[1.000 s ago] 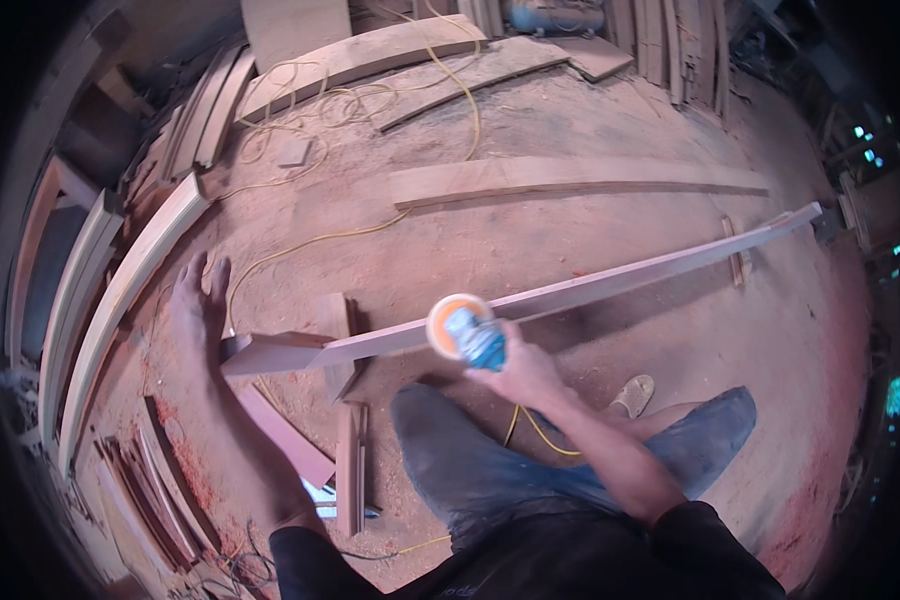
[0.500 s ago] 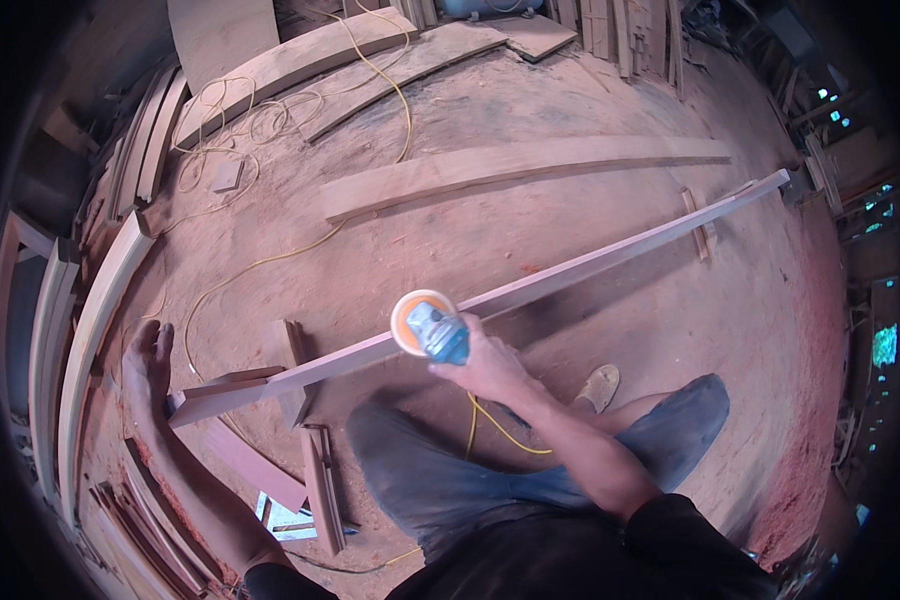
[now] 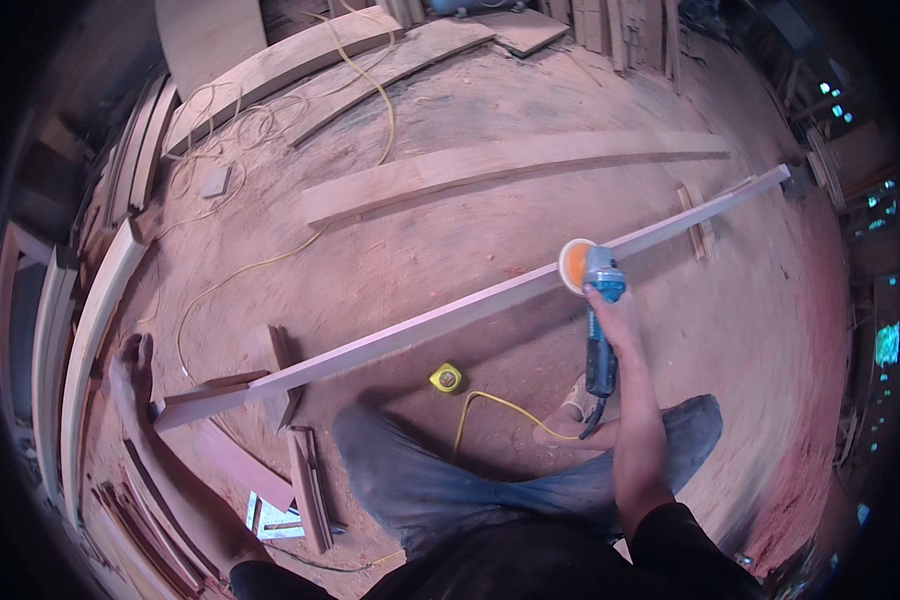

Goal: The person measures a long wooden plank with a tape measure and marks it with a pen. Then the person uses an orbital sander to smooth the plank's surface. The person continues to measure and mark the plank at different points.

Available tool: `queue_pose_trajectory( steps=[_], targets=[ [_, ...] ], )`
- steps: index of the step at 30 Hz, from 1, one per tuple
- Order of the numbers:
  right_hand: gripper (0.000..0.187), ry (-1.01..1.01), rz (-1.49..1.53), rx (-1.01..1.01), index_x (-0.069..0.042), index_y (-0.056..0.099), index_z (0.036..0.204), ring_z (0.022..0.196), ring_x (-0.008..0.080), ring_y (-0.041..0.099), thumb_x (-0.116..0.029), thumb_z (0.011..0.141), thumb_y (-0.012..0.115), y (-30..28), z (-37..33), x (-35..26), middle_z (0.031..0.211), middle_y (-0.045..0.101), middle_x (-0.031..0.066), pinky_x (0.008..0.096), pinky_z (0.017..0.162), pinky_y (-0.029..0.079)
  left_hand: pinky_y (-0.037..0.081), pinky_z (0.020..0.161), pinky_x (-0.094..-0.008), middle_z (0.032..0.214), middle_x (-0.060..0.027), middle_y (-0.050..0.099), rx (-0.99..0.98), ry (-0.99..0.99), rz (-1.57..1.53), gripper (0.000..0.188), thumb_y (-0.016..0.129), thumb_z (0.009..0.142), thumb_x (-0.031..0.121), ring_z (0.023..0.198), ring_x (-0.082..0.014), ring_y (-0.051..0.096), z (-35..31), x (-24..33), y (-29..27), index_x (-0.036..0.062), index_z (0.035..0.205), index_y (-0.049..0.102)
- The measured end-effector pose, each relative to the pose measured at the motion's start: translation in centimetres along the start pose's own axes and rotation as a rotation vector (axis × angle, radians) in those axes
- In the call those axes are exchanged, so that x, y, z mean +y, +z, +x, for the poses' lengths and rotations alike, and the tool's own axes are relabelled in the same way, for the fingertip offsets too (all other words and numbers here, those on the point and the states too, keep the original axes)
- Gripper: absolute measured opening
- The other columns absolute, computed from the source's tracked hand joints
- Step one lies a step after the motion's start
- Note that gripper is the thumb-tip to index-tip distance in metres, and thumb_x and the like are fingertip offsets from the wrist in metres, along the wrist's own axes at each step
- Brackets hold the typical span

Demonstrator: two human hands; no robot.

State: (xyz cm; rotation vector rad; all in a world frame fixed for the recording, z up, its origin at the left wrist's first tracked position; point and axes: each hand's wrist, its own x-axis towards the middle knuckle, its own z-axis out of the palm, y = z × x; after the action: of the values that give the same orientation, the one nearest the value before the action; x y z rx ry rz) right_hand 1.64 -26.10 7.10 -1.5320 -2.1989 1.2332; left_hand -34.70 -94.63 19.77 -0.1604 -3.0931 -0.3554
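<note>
Right hand clasps the sander at three o'clock, partway along the board; left hand loose, empty; finished share, I can't judge.

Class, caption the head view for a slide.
Right hand holds a sander at a board; left hand by its left end.

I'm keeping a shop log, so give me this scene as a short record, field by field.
Left grip: open, at the left end of the narrow board; contact unclear
Right grip: closed around the blue power tool
Tool head: orange and white disc at the narrow board
Cord: yellow cord, curving near the person's legs
Near floor: yellow tape measure, between narrow board and legs
Beyond: wide pale board lying on the floor
</note>
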Motion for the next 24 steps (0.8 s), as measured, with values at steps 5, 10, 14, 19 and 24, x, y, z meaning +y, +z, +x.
queue_pose_trajectory(
  steps=[5, 10, 14, 19, 24],
  targets=[
    [0.086, -0.099, -0.143, -0.193, 0.006, 0.045, 0.145, 0.113, 0.0385, 0.072, -0.045, 0.087, 0.084, 3.1, -4.1, -3.3, 0.123, 0.071, 0.0283, 0.0454, 0.097, 0.055, 0.056, 0.085, -0.0437, 0.105, -0.0238, 0.077, 0.009, -0.024, 0.060, 0.042, 0.069, 0.101, 0.041, 0.097, -0.0372, 0.076, -1.1, 2.3, -0.9, 0.0009, 0.113, 0.075],
    [0.095, -0.216, -0.362, -0.440, -0.002, 0.039, 0.153, 0.119, 0.0466, 0.070, -0.050, 0.085, 0.084, 12.2, -13.5, -9.4, 0.124, 0.071, 0.0324, 0.0497, 0.102, 0.054, 0.056, 0.091, -0.0435, 0.110, -0.0216, 0.077, 0.018, -0.037, -0.116, 0.041, 0.067, 0.102, 0.040, 0.105, -0.0362, 0.075, -1.6, 3.4, -1.2, 0.0033, 0.118, 0.075],
    [0.101, -0.308, -0.506, -0.617, -0.003, 0.033, 0.157, 0.116, 0.0506, 0.069, -0.057, 0.085, 0.081, 19.0, -20.1, -14.2, 0.120, 0.072, 0.0333, 0.0538, 0.100, 0.054, 0.058, 0.088, -0.0435, 0.108, -0.0215, 0.078, 0.057, -0.028, -0.127, 0.044, 0.069, 0.100, 0.042, 0.100, -0.0345, 0.077, -1.9, 3.4, -1.3, 0.0041, 0.120, 0.076],
    [0.099, -0.409, -0.577, -0.769, -0.002, 0.034, 0.155, 0.115, 0.0500, 0.069, -0.056, 0.086, 0.080, 24.5, -25.8, -17.8, 0.119, 0.072, 0.0329, 0.0539, 0.100, 0.054, 0.058, 0.088, -0.0439, 0.104, -0.0218, 0.079, 0.090, -0.016, -0.139, 0.045, 0.070, 0.099, 0.046, 0.100, -0.0339, 0.077, -2.0, 3.1, -1.3, 0.0060, 0.119, 0.078],
    [0.099, -0.475, -0.596, -0.833, 0.001, 0.035, 0.154, 0.115, 0.0495, 0.069, -0.055, 0.085, 0.082, 28.3, -29.2, -19.8, 0.120, 0.072, 0.0325, 0.0531, 0.100, 0.054, 0.058, 0.090, -0.0438, 0.109, -0.0208, 0.079, 0.029, -0.052, -0.162, 0.050, 0.068, 0.100, 0.050, 0.104, -0.0346, 0.076, -2.0, 3.1, -1.5, 0.0078, 0.125, 0.075]
  ],
)
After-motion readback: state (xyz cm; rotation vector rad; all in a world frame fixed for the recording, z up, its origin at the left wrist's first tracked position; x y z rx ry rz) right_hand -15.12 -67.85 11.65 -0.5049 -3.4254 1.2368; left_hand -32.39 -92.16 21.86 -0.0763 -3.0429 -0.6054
